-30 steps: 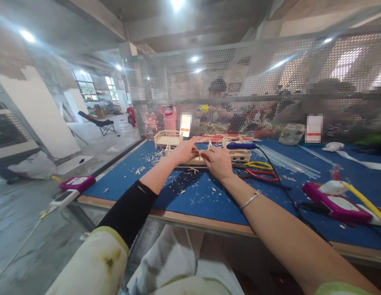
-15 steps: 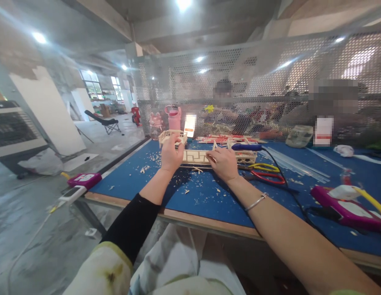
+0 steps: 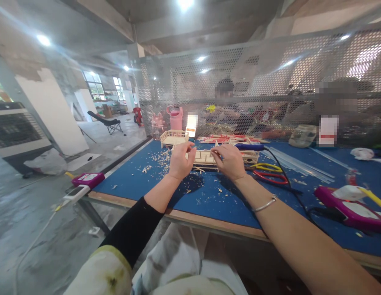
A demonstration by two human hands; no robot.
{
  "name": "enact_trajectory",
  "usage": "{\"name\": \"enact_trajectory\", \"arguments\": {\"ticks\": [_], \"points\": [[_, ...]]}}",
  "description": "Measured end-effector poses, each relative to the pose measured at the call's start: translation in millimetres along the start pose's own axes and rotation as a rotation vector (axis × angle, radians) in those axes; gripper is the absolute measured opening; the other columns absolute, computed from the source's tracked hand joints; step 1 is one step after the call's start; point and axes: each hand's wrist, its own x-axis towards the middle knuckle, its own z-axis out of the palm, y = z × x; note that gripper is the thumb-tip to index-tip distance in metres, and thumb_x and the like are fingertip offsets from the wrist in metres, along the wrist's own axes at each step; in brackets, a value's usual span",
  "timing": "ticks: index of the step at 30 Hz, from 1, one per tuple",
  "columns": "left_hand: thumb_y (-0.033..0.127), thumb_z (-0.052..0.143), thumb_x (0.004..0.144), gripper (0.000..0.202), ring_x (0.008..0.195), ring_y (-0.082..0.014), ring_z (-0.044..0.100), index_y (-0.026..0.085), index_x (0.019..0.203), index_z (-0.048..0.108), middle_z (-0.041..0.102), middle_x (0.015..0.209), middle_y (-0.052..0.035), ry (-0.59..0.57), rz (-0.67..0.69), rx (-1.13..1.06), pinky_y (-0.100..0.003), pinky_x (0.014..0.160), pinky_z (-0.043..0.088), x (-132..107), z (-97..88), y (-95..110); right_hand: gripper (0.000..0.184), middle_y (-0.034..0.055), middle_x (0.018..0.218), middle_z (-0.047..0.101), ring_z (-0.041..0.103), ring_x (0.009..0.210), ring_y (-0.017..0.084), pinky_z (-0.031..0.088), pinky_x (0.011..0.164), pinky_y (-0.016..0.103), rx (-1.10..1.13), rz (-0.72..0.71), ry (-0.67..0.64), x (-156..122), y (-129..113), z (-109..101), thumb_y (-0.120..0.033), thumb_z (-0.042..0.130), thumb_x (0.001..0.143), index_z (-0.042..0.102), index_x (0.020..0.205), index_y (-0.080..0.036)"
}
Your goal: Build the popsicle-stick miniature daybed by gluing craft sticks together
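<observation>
My left hand [image 3: 181, 160] is raised over the left end of a pale wooden stick model [image 3: 205, 156], thumb and fingers pinched together. Toward the model's right part, my right hand [image 3: 229, 162] also has its fingertips pinched. Whatever is between the fingers of either hand is too small to make out. The low model has lattice railings, and my hands partly cover it. Behind my left hand sits a second small wooden frame with railings [image 3: 171, 138]. A blue-handled tool with a cord [image 3: 249, 146] lies over the model's right end.
Red-and-yellow-handled pliers [image 3: 272, 174] lie right of the model. Red-tipped sticks [image 3: 230, 139] are piled behind. Clear strips [image 3: 297, 164], a jar [image 3: 302, 136] and a purple device [image 3: 344, 209] are on the right. Wood scraps litter the blue tabletop [image 3: 205, 205]. People sit beyond the mesh screen [image 3: 184, 86].
My left hand has moved right and toward me, away from the small railed frame to the longer model. My right hand remains by the model. The view has shifted slightly.
</observation>
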Motion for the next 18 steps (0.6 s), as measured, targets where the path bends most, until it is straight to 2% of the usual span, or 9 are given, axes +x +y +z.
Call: {"name": "enact_trajectory", "arguments": {"ticks": [2,5,7,9,11,14,16,18], "points": [[0.031,0.040,0.089,0.028,0.081,-0.0157,0.059,0.015,0.105,0.056,0.065,0.088,-0.0066,-0.132,-0.036,-0.034,-0.027,0.077,0.046,-10,-4.2,11,0.023,0.0078,0.078,0.064,0.054,0.076,0.019,0.036,0.069,0.029,0.079,-0.079,-0.074,2,-2,-8,-0.025,0.044,0.087,0.065,0.083,-0.017],[0.031,0.038,0.090,0.031,0.093,-0.0189,0.060,0.016,0.109,0.058,0.067,0.100,-0.0086,-0.353,-0.063,0.031,-0.029,0.081,0.045,-26,-10.4,26,0.022,0.0076,0.077,0.065,0.055,0.075,0.018,0.039,0.069,0.027,0.185,-0.190,-0.221,4,-10,-15,-0.023,0.044,0.087,0.065,0.080,-0.017],[0.029,0.038,0.090,0.031,0.096,-0.0214,0.061,0.019,0.111,0.059,0.067,0.107,-0.0092,-0.478,-0.118,0.110,-0.031,0.082,0.046,-33,-14.3,32,0.020,0.0074,0.077,0.065,0.056,0.076,0.017,0.040,0.070,0.027,0.214,-0.216,-0.299,3,-18,-16,-0.021,0.046,0.086,0.064,0.080,-0.016],[0.031,0.038,0.090,0.031,0.093,-0.0231,0.063,0.021,0.109,0.062,0.068,0.104,-0.0093,-0.600,-0.168,0.189,-0.032,0.078,0.046,-37,-17.6,35,0.017,0.0070,0.078,0.066,0.057,0.077,0.017,0.041,0.070,0.026,0.209,-0.218,-0.395,-2,-26,-17,-0.018,0.048,0.085,0.064,0.080,-0.017],[0.035,0.039,0.090,0.032,0.088,-0.0238,0.064,0.022,0.100,0.066,0.070,0.096,-0.0098,-0.705,-0.177,0.250,-0.031,0.073,0.046,-38,-19.7,37,0.015,0.0062,0.082,0.067,0.058,0.078,0.016,0.041,0.069,0.026,0.191,-0.193,-0.494,-10,-31,-19,-0.016,0.049,0.084,0.064,0.082,-0.018],[0.037,0.041,0.089,0.033,0.082,-0.0231,0.065,0.020,0.085,0.069,0.071,0.085,-0.0102,-0.780,-0.136,0.275,-0.030,0.070,0.045,-38,-20.4,37,0.011,0.0038,0.082,0.068,0.059,0.072,0.016,0.039,0.063,0.025,0.125,-0.077,-0.574,-24,-32,-31,-0.022,0.055,0.081,0.062,0.089,-0.020],[0.036,0.042,0.089,0.033,0.080,-0.0225,0.064,0.019,0.079,0.068,0.070,0.083,-0.0101,-0.797,-0.104,0.243,-0.029,0.069,0.044,-39,-19.3,37,0.008,0.0016,0.072,0.065,0.056,0.062,0.015,0.035,0.055,0.025,0.027,0.026,-0.592,-33,-26,-43,-0.028,0.056,0.080,0.060,0.079,-0.021],[0.033,0.041,0.089,0.031,0.081,-0.0222,0.064,0.018,0.080,0.067,0.070,0.085,-0.0099,-0.804,-0.087,0.194,-0.028,0.070,0.044,-40,-17.4,35,0.023,0.0010,0.060,0.060,0.053,0.056,0.015,0.031,0.052,0.026,-0.099,0.121,-0.595,-43,-13,-56,-0.028,0.051,0.081,0.053,0.059,-0.022]]}}
